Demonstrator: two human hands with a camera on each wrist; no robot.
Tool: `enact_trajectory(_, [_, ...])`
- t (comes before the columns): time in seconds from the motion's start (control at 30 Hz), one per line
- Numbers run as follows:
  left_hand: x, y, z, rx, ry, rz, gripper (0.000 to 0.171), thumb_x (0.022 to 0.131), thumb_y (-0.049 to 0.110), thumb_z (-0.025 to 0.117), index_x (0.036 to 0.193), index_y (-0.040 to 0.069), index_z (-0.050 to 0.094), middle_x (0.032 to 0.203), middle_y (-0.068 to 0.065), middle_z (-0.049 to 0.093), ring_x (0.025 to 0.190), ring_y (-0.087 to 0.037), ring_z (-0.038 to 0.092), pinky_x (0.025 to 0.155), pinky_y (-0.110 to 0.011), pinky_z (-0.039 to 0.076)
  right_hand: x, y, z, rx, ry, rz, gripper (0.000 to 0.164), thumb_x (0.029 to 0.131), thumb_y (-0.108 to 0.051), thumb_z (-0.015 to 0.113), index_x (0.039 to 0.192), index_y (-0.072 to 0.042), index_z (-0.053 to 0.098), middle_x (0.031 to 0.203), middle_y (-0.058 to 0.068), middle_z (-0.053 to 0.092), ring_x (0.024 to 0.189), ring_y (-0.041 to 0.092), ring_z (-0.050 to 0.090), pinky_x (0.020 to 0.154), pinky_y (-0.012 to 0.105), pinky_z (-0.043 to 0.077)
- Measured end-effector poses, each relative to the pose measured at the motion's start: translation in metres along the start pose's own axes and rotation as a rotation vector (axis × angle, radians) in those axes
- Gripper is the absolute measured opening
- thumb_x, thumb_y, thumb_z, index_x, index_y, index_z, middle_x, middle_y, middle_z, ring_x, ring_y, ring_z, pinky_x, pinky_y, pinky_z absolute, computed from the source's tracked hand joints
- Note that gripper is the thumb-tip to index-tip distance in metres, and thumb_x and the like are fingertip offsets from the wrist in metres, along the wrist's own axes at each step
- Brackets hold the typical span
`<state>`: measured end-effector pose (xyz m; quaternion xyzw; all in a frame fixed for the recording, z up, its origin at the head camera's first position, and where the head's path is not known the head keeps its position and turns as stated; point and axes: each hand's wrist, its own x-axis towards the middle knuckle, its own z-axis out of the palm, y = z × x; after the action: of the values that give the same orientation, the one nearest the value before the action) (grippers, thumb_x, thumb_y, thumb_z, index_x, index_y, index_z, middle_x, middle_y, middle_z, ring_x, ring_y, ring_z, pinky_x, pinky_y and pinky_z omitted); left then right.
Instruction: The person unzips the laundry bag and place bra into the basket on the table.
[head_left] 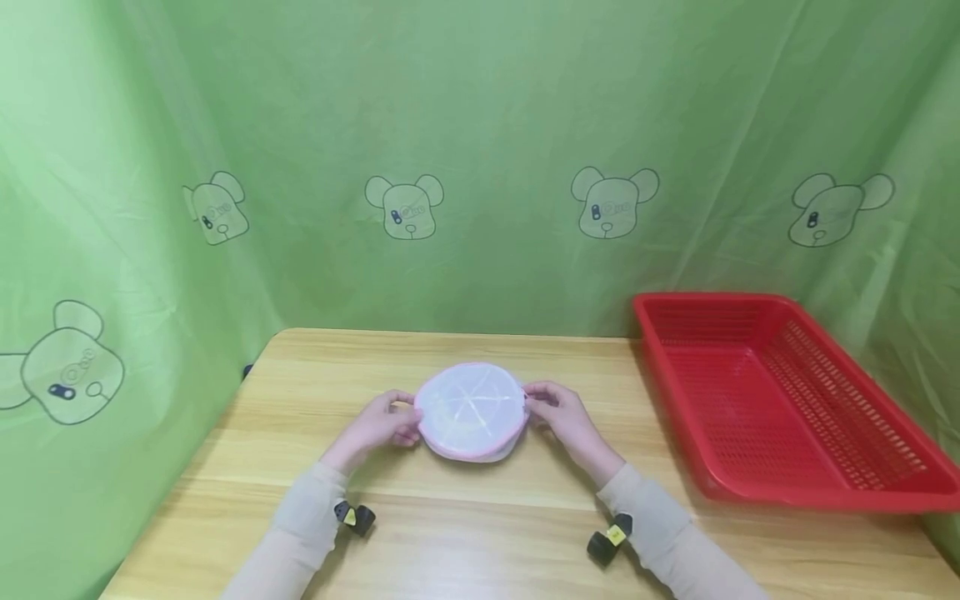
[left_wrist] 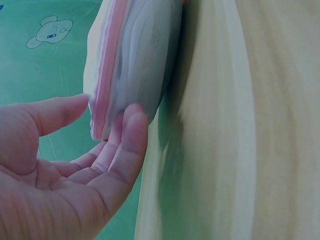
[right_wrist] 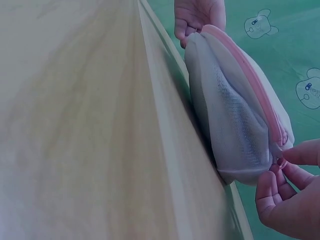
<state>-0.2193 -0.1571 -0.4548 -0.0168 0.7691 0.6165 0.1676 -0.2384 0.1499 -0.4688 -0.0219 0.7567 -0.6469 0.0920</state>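
A round white mesh laundry bag with a pink zipper round its rim lies on the wooden table. White lines cross on its top like spokes. At its left edge, my left hand pinches the rim, thumb above and fingers below, as the left wrist view shows. On the opposite side my right hand pinches the end of the zipper between thumb and fingers. The mesh side bulges and creases, and the zipper looks closed along the part that shows. What the bag holds cannot be seen.
A red plastic basket with slotted walls stands on the right side of the table. Green curtains with bear-head drawings hang behind and on both sides. Each sleeve carries a small black wrist camera.
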Motion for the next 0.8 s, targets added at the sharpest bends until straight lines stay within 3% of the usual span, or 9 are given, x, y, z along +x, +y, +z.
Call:
enact_trajectory(0.23, [0.011,0.004,0.002,0.029,0.059,0.008,0.046,0.091,0.014,0.064,0.131,-0.002,0.047,0.095,-0.014,0.063,0.075,-0.019,0.065,0.076,-0.035,0.061,-0.003,-0.004,0.002,0.024,-0.02,0.017,0.032,0.092,-0.009,0.061,0.121,0.004,0.057,0.102,0.005,0.064,0.083,0.01,0.061,0.083,0.034,0.058])
enact_trajectory(0.5, [0.025,0.009,0.001,0.058,0.101,0.033,0.049,0.092,0.017,0.064,0.134,0.0,0.047,0.099,-0.015,0.062,0.077,-0.019,0.065,0.075,-0.037,0.061,-0.009,-0.002,0.005,-0.002,-0.046,0.002,0.031,0.092,-0.007,0.061,0.119,0.006,0.056,0.106,0.011,0.066,0.09,0.012,0.063,0.09,0.036,0.058])
enact_trajectory(0.8, [0.042,0.012,0.005,0.083,0.122,0.05,0.047,0.091,0.02,0.065,0.133,0.004,0.05,0.106,-0.015,0.062,0.081,-0.018,0.062,0.07,-0.028,0.058,-0.022,-0.006,0.009,-0.035,-0.083,0.007,0.031,0.09,-0.008,0.064,0.116,0.009,0.057,0.099,0.01,0.066,0.082,0.013,0.062,0.08,0.032,0.058])
